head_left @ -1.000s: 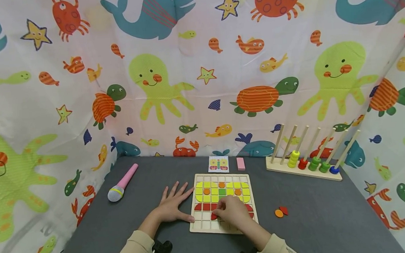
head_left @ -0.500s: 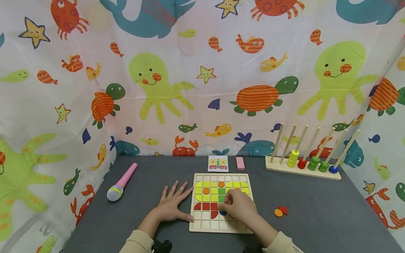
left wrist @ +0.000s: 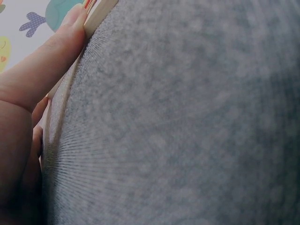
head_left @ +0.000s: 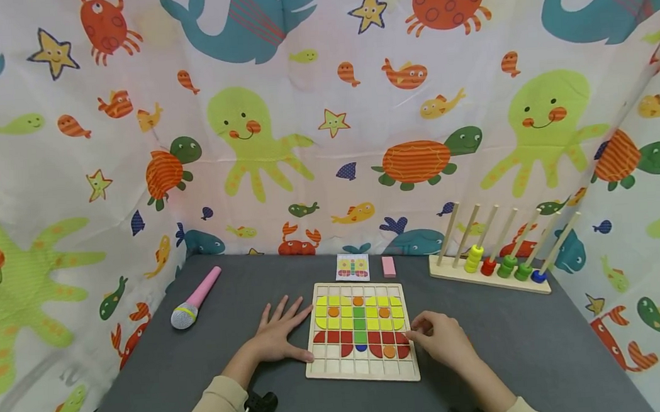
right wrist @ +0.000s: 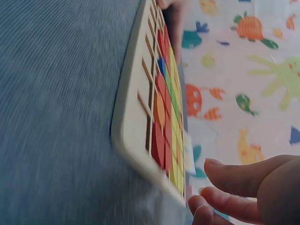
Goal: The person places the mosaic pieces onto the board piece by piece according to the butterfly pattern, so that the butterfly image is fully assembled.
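Note:
A wooden grid board (head_left: 340, 369) lies on the grey table, with coloured pieces in its squares. Yellow pieces (head_left: 319, 314) fill upper rows, a green column (head_left: 360, 324) runs down the middle, red pieces (head_left: 332, 337) sit lower, and a blue piece (head_left: 361, 348) is under the green. My left hand (head_left: 278, 338) lies spread at the board's left side, thumb (left wrist: 61, 51) against its edge. Beside the right edge is my right hand (head_left: 443, 341), fingers bent loosely. The right wrist view shows nothing between its thumb (right wrist: 243, 176) and fingers.
Behind the board lie a pattern card (head_left: 352, 267) and a pink block (head_left: 388, 267). A toy microphone (head_left: 194, 299) is at left, and a bead rack (head_left: 490, 275) with upright pegs stands at back right. A printed curtain (head_left: 326, 137) surrounds the table.
My right hand has moved from the board's lower middle to its right edge, uncovering the red, blue and orange pieces. It now hides the loose pieces on the table. My left hand stays put.

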{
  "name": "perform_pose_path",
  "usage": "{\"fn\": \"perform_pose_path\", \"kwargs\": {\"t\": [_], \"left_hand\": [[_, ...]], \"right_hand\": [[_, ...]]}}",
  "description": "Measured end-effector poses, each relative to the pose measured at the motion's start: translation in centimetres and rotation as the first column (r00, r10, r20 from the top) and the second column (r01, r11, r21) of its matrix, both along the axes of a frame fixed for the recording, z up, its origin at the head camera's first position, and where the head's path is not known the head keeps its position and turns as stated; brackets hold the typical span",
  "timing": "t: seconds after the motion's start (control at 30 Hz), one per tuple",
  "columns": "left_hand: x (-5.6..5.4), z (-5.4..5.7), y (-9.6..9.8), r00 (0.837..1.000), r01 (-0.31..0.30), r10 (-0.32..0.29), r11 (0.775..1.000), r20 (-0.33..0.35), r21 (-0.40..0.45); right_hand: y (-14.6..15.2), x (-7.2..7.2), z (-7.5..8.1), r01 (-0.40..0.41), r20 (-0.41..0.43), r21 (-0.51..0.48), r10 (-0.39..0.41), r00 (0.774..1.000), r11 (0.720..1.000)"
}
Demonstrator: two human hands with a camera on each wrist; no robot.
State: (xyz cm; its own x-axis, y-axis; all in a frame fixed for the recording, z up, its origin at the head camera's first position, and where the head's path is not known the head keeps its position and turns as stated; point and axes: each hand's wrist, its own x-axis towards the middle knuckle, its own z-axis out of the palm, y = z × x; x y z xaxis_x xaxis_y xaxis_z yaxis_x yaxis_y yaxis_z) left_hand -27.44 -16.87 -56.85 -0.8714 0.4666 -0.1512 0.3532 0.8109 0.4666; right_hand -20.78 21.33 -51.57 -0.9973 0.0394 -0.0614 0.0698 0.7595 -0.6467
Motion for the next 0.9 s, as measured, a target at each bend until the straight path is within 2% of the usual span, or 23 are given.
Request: {"fn": "perform_pose_path", "kwargs": {"t": [0.17,0.33,0.5,0.7,0.9], "left_hand": [[-0.1,-0.2,-0.1,1.0,-0.004,0.004,1.0,0.002,-0.003],[-0.1,-0.3,-0.1,1.0,-0.005,0.005,1.0,0.0,-0.002],[-0.2,-0.1,0.0,1.0,-0.001,0.001,1.0,-0.009,0.002],[0.0,0.2,0.0,1.0,-0.006,0.006,1.0,-0.009,0.005],[0.0,0.0,0.0,1.0,-0.003,0.003,1.0,-0.01,-0.006]], "right_hand": [[2.9,0.8,0.1,-0.005,0.01,0.037,0.005,1.0,0.999],[5.8,1.4,0.2,-0.049,0.078,0.05,0.045,0.996,0.998],[8.2,1.7,-0.5,-0.085,0.129,0.081,0.074,0.989,0.993],[9.0,1.8,-1.5,-0.084,0.113,0.089,0.074,0.991,0.992],[8.3,1.5,-2.2,-0.083,0.084,0.081,0.076,0.994,0.993]]}}
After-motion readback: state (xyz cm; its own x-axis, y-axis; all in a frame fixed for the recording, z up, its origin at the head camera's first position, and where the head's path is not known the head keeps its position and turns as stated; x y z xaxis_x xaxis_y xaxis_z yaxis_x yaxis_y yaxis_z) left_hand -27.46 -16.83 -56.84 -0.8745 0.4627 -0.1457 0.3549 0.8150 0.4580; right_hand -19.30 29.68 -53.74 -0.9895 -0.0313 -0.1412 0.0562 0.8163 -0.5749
